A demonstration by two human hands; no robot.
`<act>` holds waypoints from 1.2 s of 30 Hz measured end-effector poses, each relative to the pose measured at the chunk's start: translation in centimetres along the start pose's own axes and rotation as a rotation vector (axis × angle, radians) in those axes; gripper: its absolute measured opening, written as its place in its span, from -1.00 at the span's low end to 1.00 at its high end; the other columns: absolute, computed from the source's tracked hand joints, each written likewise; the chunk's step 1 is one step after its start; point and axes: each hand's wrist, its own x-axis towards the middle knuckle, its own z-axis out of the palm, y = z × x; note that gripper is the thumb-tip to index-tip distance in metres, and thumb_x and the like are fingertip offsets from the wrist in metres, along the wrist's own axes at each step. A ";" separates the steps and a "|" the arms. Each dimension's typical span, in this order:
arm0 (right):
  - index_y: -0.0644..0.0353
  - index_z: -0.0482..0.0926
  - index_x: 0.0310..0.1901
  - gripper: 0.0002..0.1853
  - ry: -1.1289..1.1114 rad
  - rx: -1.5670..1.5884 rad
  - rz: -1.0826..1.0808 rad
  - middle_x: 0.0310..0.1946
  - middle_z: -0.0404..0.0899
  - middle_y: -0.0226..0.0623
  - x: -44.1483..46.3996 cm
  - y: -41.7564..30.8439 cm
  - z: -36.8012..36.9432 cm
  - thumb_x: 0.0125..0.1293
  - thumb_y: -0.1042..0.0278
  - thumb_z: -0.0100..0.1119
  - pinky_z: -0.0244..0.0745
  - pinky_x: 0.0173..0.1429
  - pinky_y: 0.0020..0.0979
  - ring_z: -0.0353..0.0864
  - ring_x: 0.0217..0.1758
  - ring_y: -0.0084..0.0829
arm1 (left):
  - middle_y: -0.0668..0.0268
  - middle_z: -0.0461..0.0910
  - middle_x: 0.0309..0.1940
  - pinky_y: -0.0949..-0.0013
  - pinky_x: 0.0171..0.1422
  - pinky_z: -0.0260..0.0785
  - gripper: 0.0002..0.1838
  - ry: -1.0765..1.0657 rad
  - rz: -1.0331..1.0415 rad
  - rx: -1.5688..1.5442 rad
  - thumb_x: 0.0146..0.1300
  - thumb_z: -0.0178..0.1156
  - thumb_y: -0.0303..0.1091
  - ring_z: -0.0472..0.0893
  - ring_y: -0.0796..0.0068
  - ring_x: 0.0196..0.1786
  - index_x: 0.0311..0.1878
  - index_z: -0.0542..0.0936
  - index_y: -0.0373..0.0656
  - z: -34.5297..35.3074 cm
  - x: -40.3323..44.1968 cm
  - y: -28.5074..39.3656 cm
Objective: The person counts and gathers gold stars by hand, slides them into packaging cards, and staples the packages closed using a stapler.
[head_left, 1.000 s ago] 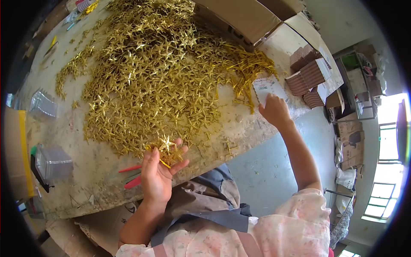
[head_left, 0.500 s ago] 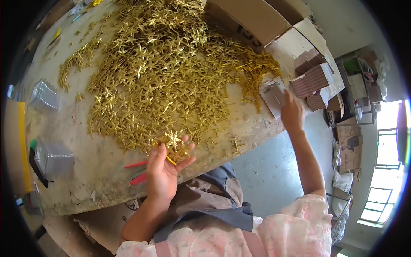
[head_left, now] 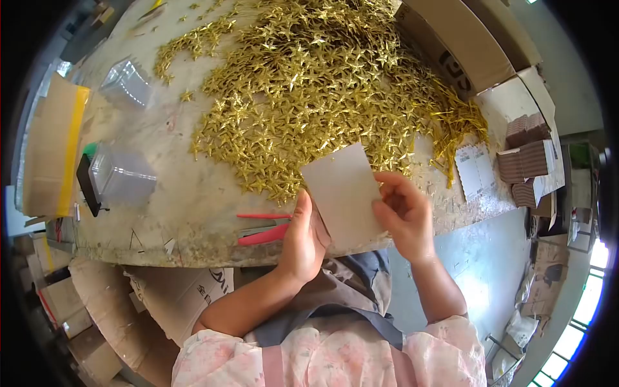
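Over the near edge of the big, pale table (head_left: 187,226), by a heap of shiny gold stars (head_left: 290,122), my left hand (head_left: 304,251) holds a flat, white, oblong paper card (head_left: 345,193). My right hand (head_left: 412,222) touches its right edge; I can't tell if it pinches. A loose hold could drop it. Its long way points forward, leaning left.
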 end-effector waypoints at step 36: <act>0.28 0.52 -0.23 -0.90 -0.222 0.071 0.309 -0.50 0.45 -0.48 0.0 0.1 0.4 0.30 0.44 0.12 0.28 -0.34 -0.57 0.40 -0.43 -0.67 | 0.29 0.56 -0.08 0.36 0.03 0.44 -0.70 0.096 -0.010 -0.050 0.37 0.03 -0.31 0.58 0.51 -0.07 0.10 0.43 -0.22 -0.4 -1.5 -1.0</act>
